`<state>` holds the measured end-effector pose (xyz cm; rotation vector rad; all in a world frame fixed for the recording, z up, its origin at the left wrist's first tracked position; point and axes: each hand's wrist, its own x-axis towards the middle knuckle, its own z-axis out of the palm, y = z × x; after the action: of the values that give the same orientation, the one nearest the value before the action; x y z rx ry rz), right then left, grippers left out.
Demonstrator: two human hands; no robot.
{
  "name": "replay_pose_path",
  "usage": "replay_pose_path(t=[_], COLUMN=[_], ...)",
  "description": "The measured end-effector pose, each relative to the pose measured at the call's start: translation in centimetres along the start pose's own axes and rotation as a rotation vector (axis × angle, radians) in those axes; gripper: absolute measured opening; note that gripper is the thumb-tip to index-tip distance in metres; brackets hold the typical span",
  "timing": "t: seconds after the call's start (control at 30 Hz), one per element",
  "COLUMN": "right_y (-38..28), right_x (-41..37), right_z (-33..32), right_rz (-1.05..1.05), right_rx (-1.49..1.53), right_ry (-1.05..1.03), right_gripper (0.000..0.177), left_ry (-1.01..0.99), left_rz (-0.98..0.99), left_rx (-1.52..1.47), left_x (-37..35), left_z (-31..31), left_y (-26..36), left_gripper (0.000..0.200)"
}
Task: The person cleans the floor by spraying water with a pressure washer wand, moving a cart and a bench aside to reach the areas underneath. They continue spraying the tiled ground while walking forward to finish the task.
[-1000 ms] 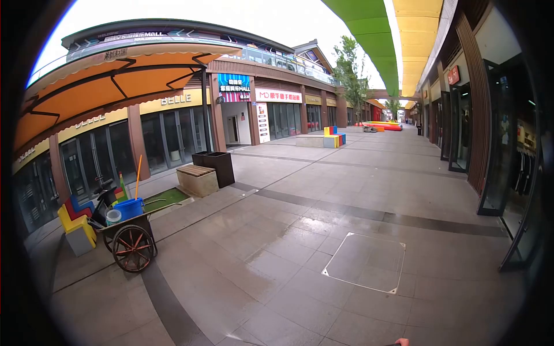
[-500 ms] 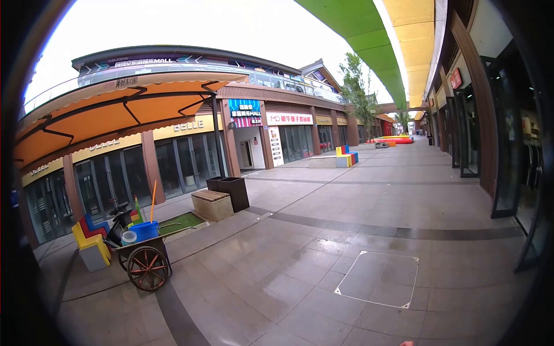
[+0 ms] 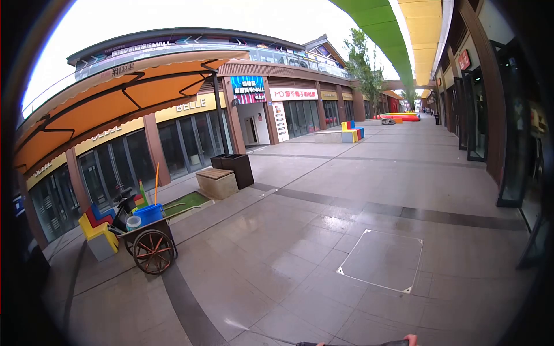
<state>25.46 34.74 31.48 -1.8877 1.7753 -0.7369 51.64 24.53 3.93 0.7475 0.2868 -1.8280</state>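
Note:
A pressure washer wand (image 3: 307, 344) lies across the bottom edge of the view, its thin lance pointing left. From its tip a whitish water spray (image 3: 235, 324) fans out over the wet paving. My right hand (image 3: 411, 339) shows at the bottom right, fingers curled around the dark rear part of the wand. Only a sliver of my left hand (image 3: 321, 344) appears, against the wand further forward. Most of both hands and the wand's handle are cut off by the frame.
A two-wheeled cart (image 3: 153, 252) carrying a blue bucket (image 3: 149, 214) stands at left, near colourful block seats (image 3: 103, 238). Behind it are a wood-topped bench (image 3: 216, 180) and dark planters (image 3: 239, 170). A metal-framed floor cover (image 3: 384, 262) lies ahead. Glass shop doors (image 3: 511, 173) line the right.
The wand, its spray and both hands have come into view at the bottom; earlier only a fingertip showed. The view has tilted down slightly and shifted, with the cart now a little higher and further right.

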Motion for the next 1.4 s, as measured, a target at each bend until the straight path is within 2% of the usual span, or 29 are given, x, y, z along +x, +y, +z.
replay_pose_path(t=[0.03,0.07,0.1,0.13,0.17,0.27,0.4,0.63,0.83,0.9,0.97,1.0,1.07,1.17,1.27,1.4], right_y=[-0.1,-0.5,-0.5,0.2,2.1,2.1,2.5,1.0,-0.1,-0.9,-1.3,-0.7,2.8,4.5,2.8,0.1], right_x=[0.0,0.3,0.5,0.4,0.5,0.1,-0.5,-0.8,-0.9,-1.1,-1.0,-1.1,-1.7,-1.9,-1.6,-1.0], right_z=[-0.1,0.0,0.4,1.4,3.3,4.7,7.0,8.4,8.8,9.1,9.6,9.4,8.5,8.5,8.6,9.1], right_rz=[0.032,0.042,0.055,0.068,-0.012,0.068,0.092,0.168,0.2,0.212,0.35,0.27,0.263,0.293,0.328,0.264], right_rx=[-0.033,-0.042,-0.057,-0.079,-0.016,-0.119,-0.102,-0.106,-0.168,-0.178,-0.067,-0.124,-0.129,-0.108,-0.142,-0.176], right_ry=[-0.059,-0.026,-0.006,0.003,0.054,0.016,-0.005,-0.001,0.045,0.04,0.096,0.111,0.123,0.132,0.121,0.07], right_gripper=[0.064,0.065,0.066,0.067,0.065,0.065,0.064,0.065,0.065,0.065,0.065,0.071,0.072,0.074,0.073,0.069], left_ry=[-0.009,0.011,0.105,0.159,0.156,0.123,0.236,0.25,0.313,0.259,0.281,0.26,0.255,0.27,0.275,0.314], left_rz=[0.002,0.006,-0.029,-0.01,-0.016,0.011,-0.031,-0.095,-0.174,-0.209,-0.233,-0.246,-0.269,-0.26,-0.24,-0.22], left_rx=[-0.031,-0.069,-0.035,-0.043,-0.062,-0.092,-0.112,-0.174,-0.075,-0.118,-0.083,-0.103,-0.121,-0.109,-0.115,-0.131], left_x=[0.2,0.4,1.2,0.1,-0.1,-0.2,-0.4,0.2,0.2,1.7,2.0,1.9,1.6,1.4,1.5,0.7], left_z=[-0.1,-0.5,-1.4,-0.7,-1.0,-2.5,-3.7,-4.3,-3.6,-5.0,-4.8,-4.7,-4.5,-4.8,-4.9,-4.2], left_y=[-0.3,-0.5,-0.2,-0.6,-0.9,-1.6,-1.6,-1.0,-0.5,-1.8,-2.0,-2.0,-1.9,-1.8,-2.1,-1.3], left_gripper=[0.018,0.018,0.018,0.028,0.028,0.027,0.028,0.035,0.035,0.035,0.035,0.035,0.036,0.037,0.038,0.039])
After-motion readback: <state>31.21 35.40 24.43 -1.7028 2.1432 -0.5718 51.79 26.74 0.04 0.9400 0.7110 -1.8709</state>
